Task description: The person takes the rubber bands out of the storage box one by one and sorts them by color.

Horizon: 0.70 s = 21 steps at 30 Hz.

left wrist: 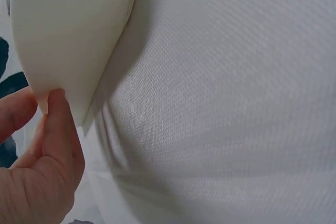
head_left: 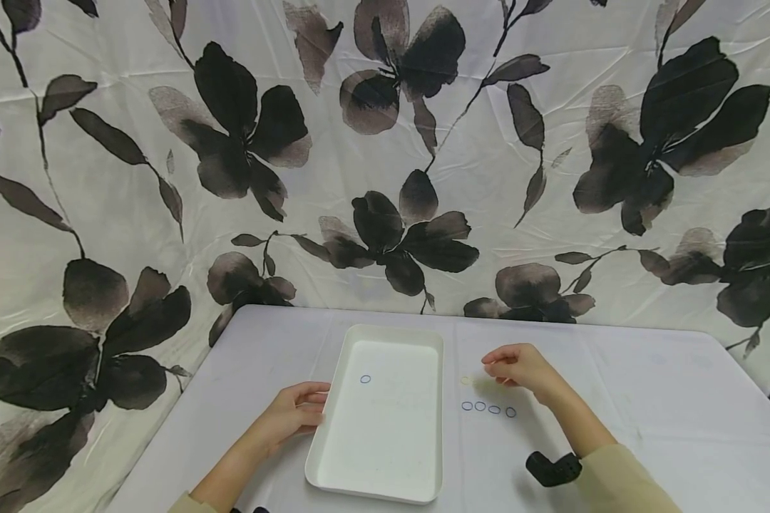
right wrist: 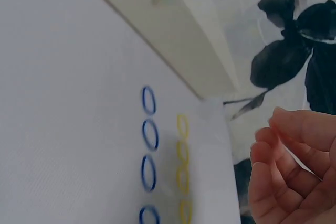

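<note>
L hand point(head_left: 295, 413) fingers gripping tray point(head_left: 385, 470) left rim, R hand point(head_left: 520, 367) fingers loosely curled, empty, over rings point(head_left: 488, 407) mid-tabletop

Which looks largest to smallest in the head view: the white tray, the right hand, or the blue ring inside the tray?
1. White tray
2. Right hand
3. Blue ring, smallest by far.
</note>
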Each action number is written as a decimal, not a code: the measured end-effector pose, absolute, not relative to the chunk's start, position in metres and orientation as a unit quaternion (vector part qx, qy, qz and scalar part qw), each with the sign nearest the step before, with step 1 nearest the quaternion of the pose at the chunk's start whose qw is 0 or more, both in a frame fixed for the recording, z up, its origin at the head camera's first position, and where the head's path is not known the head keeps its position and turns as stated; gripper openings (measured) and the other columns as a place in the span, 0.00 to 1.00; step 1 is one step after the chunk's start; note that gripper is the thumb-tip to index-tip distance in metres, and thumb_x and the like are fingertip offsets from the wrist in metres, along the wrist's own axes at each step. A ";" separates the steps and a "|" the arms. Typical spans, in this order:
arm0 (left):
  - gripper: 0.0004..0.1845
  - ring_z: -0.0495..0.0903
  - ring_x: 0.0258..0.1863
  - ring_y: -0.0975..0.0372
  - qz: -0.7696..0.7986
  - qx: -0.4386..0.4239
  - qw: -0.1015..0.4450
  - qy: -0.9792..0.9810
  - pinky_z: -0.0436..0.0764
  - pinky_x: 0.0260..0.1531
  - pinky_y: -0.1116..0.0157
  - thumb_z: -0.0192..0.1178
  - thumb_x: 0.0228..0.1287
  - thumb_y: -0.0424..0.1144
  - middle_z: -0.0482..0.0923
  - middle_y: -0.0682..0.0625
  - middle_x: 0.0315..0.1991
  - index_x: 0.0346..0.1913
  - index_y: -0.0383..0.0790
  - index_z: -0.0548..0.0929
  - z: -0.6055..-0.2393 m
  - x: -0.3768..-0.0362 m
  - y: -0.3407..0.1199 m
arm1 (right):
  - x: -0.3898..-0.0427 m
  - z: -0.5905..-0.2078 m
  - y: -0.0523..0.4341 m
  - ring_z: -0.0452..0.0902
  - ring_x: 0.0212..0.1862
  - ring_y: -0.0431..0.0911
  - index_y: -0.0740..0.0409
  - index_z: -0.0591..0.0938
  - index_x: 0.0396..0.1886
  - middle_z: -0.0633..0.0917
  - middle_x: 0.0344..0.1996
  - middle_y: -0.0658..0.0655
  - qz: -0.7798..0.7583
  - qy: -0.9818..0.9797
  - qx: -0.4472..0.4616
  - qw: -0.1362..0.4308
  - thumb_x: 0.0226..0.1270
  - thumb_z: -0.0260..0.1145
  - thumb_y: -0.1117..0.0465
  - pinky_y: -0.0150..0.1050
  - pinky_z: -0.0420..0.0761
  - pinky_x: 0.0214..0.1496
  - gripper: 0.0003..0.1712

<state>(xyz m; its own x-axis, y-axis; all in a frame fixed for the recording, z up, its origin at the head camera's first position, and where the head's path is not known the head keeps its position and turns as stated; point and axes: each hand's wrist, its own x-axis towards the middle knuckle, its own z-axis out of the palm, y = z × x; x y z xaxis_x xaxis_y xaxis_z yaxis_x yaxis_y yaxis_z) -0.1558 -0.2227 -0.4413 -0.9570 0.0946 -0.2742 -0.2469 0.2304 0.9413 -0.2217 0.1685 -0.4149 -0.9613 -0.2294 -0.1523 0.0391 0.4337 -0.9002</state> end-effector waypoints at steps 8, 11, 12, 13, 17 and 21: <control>0.30 0.78 0.43 0.55 0.620 -0.046 0.137 0.771 0.81 0.40 0.60 0.58 0.49 0.20 0.73 0.37 0.49 0.60 0.26 0.69 -0.442 -0.156 -0.224 | -0.234 -0.405 0.135 0.75 0.27 0.44 0.71 0.81 0.42 0.82 0.25 0.54 -0.529 0.835 -0.070 0.139 0.59 0.65 0.65 0.40 0.80 0.33 0.14; 0.30 0.78 0.44 0.54 0.620 -0.043 0.136 0.771 0.81 0.40 0.60 0.58 0.49 0.20 0.73 0.36 0.50 0.60 0.25 0.68 -0.442 -0.155 -0.224 | -0.239 -0.405 0.122 0.75 0.27 0.44 0.70 0.81 0.41 0.81 0.24 0.52 -0.527 0.835 -0.069 0.145 0.58 0.66 0.66 0.40 0.80 0.33 0.13; 0.30 0.78 0.44 0.54 0.621 -0.043 0.136 0.771 0.81 0.40 0.60 0.58 0.49 0.20 0.73 0.36 0.50 0.60 0.25 0.68 -0.442 -0.155 -0.224 | -0.241 -0.406 0.117 0.74 0.27 0.44 0.69 0.82 0.41 0.80 0.23 0.52 -0.527 0.835 -0.068 0.147 0.58 0.65 0.66 0.40 0.80 0.33 0.13; 0.30 0.78 0.44 0.54 0.621 -0.043 0.136 0.771 0.81 0.40 0.60 0.58 0.49 0.20 0.73 0.35 0.50 0.60 0.25 0.68 -0.442 -0.155 -0.224 | -0.243 -0.406 0.113 0.74 0.27 0.44 0.69 0.82 0.41 0.80 0.24 0.52 -0.526 0.835 -0.068 0.150 0.58 0.65 0.66 0.40 0.80 0.33 0.12; 0.30 0.78 0.44 0.54 0.620 -0.049 0.134 0.772 0.81 0.40 0.60 0.58 0.49 0.20 0.73 0.36 0.49 0.59 0.25 0.69 -0.441 -0.155 -0.223 | -0.249 -0.408 0.096 0.74 0.26 0.44 0.69 0.82 0.40 0.81 0.24 0.52 -0.527 0.832 -0.070 0.158 0.57 0.66 0.67 0.36 0.80 0.32 0.12; 0.30 0.78 0.44 0.54 0.620 -0.051 0.135 0.771 0.81 0.41 0.59 0.58 0.49 0.20 0.73 0.37 0.49 0.59 0.26 0.69 -0.440 -0.155 -0.223 | -0.250 -0.408 0.080 0.74 0.25 0.43 0.71 0.82 0.40 0.80 0.22 0.52 -0.536 0.824 -0.085 0.166 0.56 0.67 0.69 0.33 0.78 0.29 0.12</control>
<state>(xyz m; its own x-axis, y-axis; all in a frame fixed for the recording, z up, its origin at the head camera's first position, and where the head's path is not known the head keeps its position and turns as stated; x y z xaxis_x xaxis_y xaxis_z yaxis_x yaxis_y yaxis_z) -0.1547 -0.2225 -0.4397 -0.9581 0.0883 -0.2724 -0.2470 0.2260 0.9423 -0.2496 0.0802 -0.4075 -0.9307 -0.3177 -0.1813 0.0370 0.4113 -0.9108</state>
